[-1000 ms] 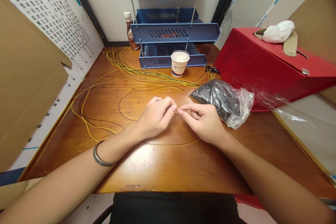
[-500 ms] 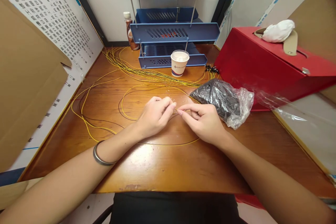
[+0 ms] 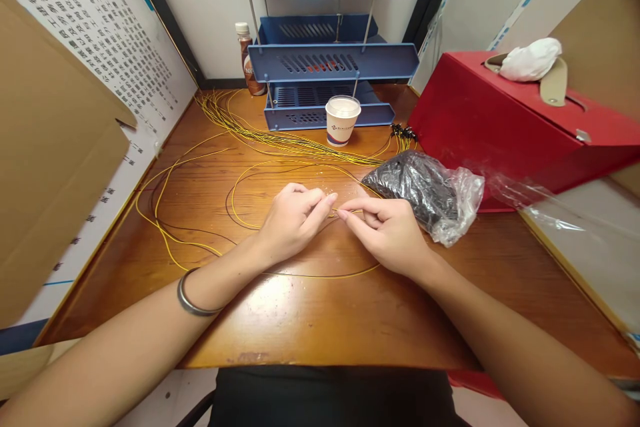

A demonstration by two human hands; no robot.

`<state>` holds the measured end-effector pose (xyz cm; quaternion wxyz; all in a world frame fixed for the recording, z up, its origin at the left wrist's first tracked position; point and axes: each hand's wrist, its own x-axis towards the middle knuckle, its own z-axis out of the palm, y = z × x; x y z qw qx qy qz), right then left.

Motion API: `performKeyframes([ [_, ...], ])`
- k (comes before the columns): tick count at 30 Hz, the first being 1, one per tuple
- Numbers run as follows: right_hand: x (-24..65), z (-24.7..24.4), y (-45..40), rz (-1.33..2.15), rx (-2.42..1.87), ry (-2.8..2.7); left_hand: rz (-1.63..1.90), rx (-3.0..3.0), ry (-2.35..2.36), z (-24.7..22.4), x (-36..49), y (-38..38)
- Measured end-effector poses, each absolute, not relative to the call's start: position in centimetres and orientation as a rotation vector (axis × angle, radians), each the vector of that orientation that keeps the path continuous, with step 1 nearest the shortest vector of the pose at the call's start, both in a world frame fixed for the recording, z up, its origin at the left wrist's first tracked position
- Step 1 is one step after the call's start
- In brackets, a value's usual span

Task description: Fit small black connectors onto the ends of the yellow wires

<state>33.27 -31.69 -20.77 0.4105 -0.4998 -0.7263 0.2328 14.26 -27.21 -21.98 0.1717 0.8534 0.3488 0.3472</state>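
A thin yellow-and-brown wire [image 3: 234, 205] lies in wide loops on the wooden table [image 3: 300, 327] and runs to my fingers. My right hand [image 3: 385, 230] pinches it between thumb and forefinger, its other fingers curled. Just to the left, my left hand [image 3: 295, 220] is closed, thumb against the curled forefinger, with the wire at its tip. The hands are a small gap apart, and the bit of wire between them is too fine to make out. A clear plastic bag of black parts [image 3: 420, 187] lies beyond my right hand.
A bundle of yellow wires [image 3: 280, 143] with black ends [image 3: 403, 132] crosses the back of the table. Behind it stand a paper cup [image 3: 343, 121], a blue tiered tray rack [image 3: 333, 63] and a brown bottle [image 3: 251, 63]. A red box [image 3: 480, 120] stands at right, cardboard [image 3: 55, 147] at left.
My left hand's curled fingers have shifted slightly, the forefinger lower against the thumb. My right hand keeps its pinch in place.
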Motion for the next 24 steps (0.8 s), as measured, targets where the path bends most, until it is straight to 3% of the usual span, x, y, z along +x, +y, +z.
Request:
performKeyframes([
  [24, 33.24, -20.96, -31.66, 0.533, -1.246, -1.795, 1.103, 2.193, 0.955, -21.91, 13.91, -27.10],
])
